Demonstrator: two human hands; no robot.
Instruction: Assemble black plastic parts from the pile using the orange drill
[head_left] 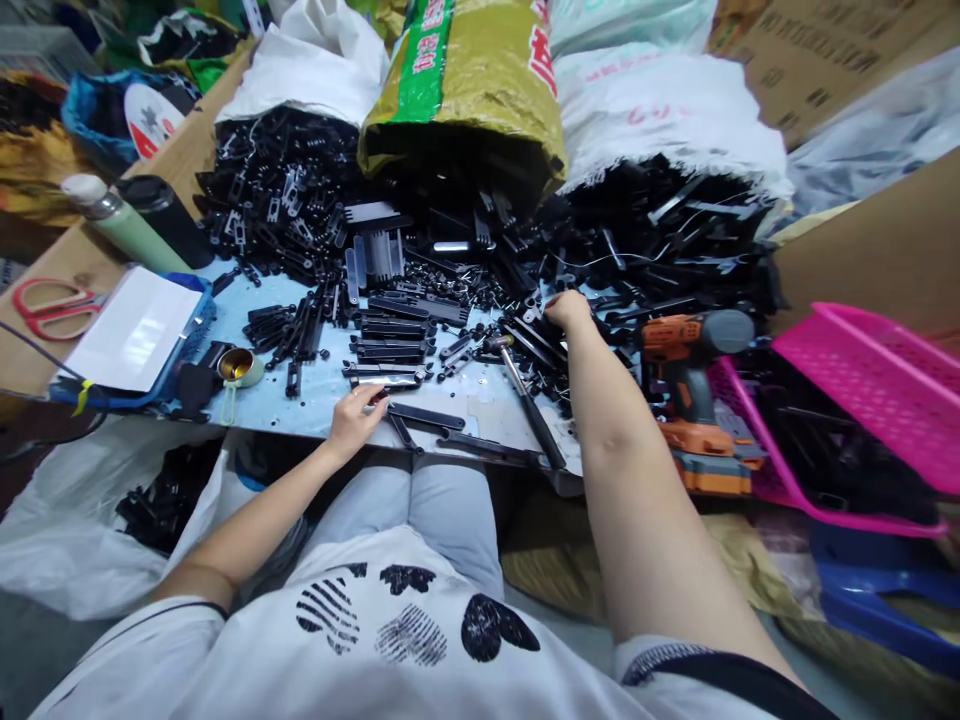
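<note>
My left hand point(354, 417) rests at the near edge of the light blue work board point(315, 395), its fingers curled on a flat black plastic strip point(390, 382). My right hand point(568, 308) reaches into the heap of black plastic parts point(637, 250) at the far side, fingers bent down among them; what they hold is hidden. A hammer point(529, 405) lies on the board between my two arms. Stacked black strips point(390, 335) sit in the middle of the board.
Open sacks point(465, 90) spill black parts at the back. An orange cordless drill point(686, 385) and a pink basket point(862, 400) stand to the right. At left are a blue tray with a white sheet point(131, 335), a small brass cup point(238, 368), bottles point(127, 225) and red scissors point(49, 305).
</note>
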